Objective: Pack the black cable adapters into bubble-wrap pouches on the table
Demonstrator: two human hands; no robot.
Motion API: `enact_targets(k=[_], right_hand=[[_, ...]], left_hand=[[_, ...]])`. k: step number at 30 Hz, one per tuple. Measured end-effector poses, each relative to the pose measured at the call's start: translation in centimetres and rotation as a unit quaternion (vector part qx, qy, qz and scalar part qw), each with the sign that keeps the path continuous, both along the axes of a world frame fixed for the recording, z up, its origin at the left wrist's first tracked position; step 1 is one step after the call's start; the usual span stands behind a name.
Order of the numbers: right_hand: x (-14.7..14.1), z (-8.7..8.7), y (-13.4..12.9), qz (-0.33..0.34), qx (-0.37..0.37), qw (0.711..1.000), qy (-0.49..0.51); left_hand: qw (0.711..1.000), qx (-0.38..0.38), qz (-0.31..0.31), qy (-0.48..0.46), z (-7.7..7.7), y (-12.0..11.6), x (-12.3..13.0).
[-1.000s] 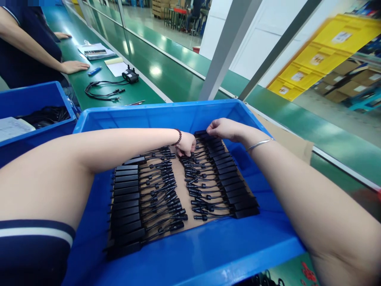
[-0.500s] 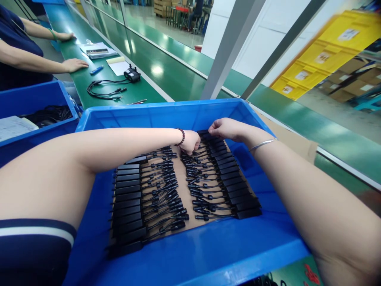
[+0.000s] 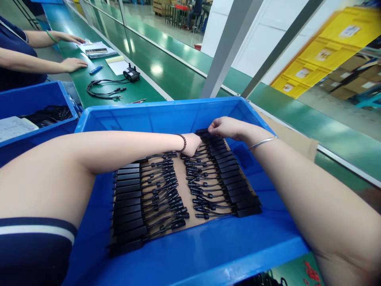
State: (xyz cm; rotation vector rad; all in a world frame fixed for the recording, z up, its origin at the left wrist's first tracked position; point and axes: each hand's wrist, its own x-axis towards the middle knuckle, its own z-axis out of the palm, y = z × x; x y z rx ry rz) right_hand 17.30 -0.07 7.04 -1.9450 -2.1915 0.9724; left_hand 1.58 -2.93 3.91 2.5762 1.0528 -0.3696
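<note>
Inside the blue bin [image 3: 190,254], two rows of slim black adapters with short cables lie on brown cardboard [image 3: 182,174]. The left row [image 3: 127,194] and right row [image 3: 235,178] have their cable ends pointing to the middle. My right hand [image 3: 223,128] pinches the outer end of the farthest black adapter [image 3: 203,132] in the right row. My left hand [image 3: 192,144] is closed at the cable side of that same adapter, fingers pressed together around its cable; the fingertips are partly hidden.
Left, another blue bin [image 3: 38,95] holds black cables and papers. A co-worker's hands [image 3: 74,64] rest on the green bench near a clipboard [image 3: 97,49], a blue pen [image 3: 95,70] and a cabled black device [image 3: 131,73]. A grey post [image 3: 228,51] rises behind my bin.
My left hand has shifted slightly right and its wrist has turned a little. My right hand stays almost in place. The co-worker's farther hand has moved right, onto the clipboard's edge.
</note>
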Motion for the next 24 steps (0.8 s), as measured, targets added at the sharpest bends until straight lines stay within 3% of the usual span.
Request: enact_targets(k=[5,10,17,24], right_hand=[[-0.2,0.1,-0.1,-0.005,0.000,1.000,0.001],[-0.2,0.2,-0.2,-0.007,-0.005,1.000,0.005],[-0.1,0.3,-0.1,-0.004,0.008,1.000,-0.007],[-0.1,0.5,-0.2,-0.001,0.012,1.000,-0.007]], left_hand=[[0.996,-0.066,0.054,0.006,0.9,0.3,0.1],[0.989,-0.130,0.070,0.007,0.5,-0.5,0.2],[1.000,-0.007,-0.003,0.013,0.4,-0.8,0.3],[0.997,0.063,-0.037,-0.026,-0.9,-1.2,0.0]])
